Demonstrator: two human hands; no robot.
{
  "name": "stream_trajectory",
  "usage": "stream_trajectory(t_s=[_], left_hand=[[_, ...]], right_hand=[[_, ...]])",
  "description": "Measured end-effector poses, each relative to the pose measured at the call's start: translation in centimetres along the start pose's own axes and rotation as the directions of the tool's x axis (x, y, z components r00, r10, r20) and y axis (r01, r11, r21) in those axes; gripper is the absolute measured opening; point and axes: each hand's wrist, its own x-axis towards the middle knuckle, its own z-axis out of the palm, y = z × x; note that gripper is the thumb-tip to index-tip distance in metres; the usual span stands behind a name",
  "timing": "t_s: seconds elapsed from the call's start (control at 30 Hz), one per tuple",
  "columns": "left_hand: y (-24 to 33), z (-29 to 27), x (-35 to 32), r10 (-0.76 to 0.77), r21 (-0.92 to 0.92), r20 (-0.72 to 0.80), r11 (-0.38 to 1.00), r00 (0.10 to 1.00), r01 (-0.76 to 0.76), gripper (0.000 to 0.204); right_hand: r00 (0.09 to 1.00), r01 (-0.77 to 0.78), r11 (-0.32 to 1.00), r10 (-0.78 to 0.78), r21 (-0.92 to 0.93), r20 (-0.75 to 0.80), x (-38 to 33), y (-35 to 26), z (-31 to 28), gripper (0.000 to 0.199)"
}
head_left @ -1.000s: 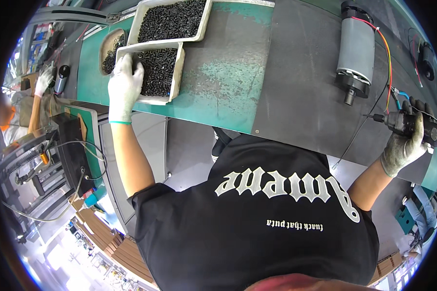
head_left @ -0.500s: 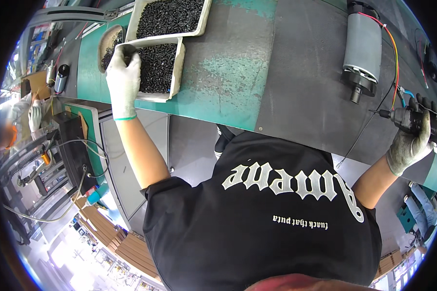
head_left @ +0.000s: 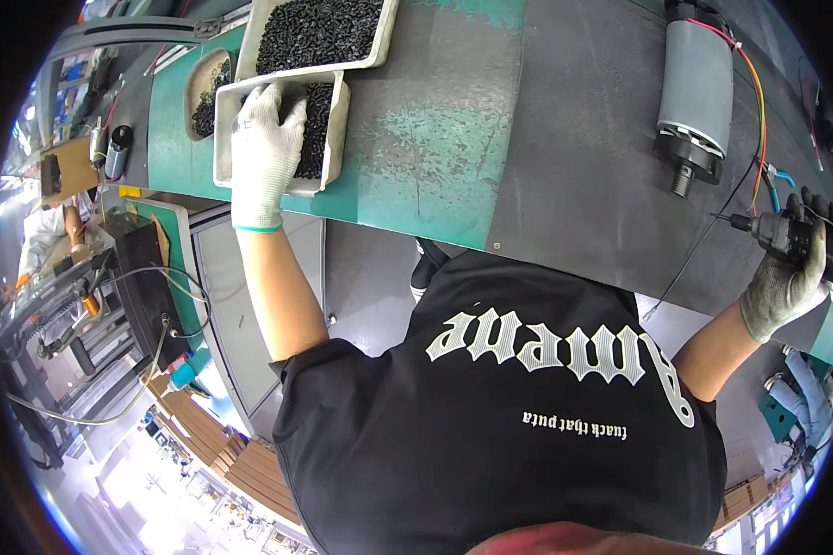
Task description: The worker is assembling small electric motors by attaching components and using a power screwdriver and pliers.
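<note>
My left hand [head_left: 267, 139], in a white glove with dark fingertips, reaches into the nearer white tray [head_left: 335, 139] of small black screw-like parts [head_left: 315, 134]. Its fingers and thumb bend down among the parts. Their dark tips blend with the black pieces, so I cannot make out whether anything is pinched. At the far right of the bench, my gloved right hand [head_left: 779, 291] is wrapped around a black power screwdriver [head_left: 787, 236]. The driver's thin bit points left, below a large grey cylindrical motor [head_left: 696, 88] with a black end and threaded shaft.
Behind the nearer tray stands a second tray [head_left: 384, 42] of black parts, with a small oval dish [head_left: 192, 92] beside it. Red and yellow wires [head_left: 757, 111] run from the motor. A small cylinder [head_left: 118, 151] stands far left. Another person's arm [head_left: 72, 225] shows beyond.
My left hand has moved right and slightly nearer, from the tray's left side to over its middle. My right hand and the screwdriver have barely shifted.
</note>
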Motion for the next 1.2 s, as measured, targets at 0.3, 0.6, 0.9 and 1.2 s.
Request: stream_trajectory(t_s=[0.3, 0.6, 0.9, 1.2], left_hand=[[-0.4, -0.6, 0.3, 0.251, 0.272, 0.014, 0.931, 0.968, -0.245, 0.021], [0.3, -0.5, 0.3, 0.321, 0.408, -0.032, 0.869, 0.947, -0.281, 0.02], [0.0, -0.7, -0.2, 0.054, 0.362, 0.003, 0.931, 0.999, -0.051, 0.022], [-0.2, 0.1, 0.0, -0.059, 0.169, -0.013, 0.984, 0.998, 0.06, 0.031]], right_hand=[[0.999, -0.017, 0.998, 0.015, 0.057, 0.035, -0.1, -0.3, 1.0, 0.032], [1.0, -0.008, 0.998, 0.008, -0.054, -0.001, -0.6, -1.6, 3.9, 0.033], [0.999, -0.039, 0.998, 0.04, -0.043, 0.015, -0.8, -1.7, 2.7, 0.033], [1.0, 0.018, 0.999, -0.018, -0.051, -0.006, -0.3, -1.0, 1.9, 0.032]])
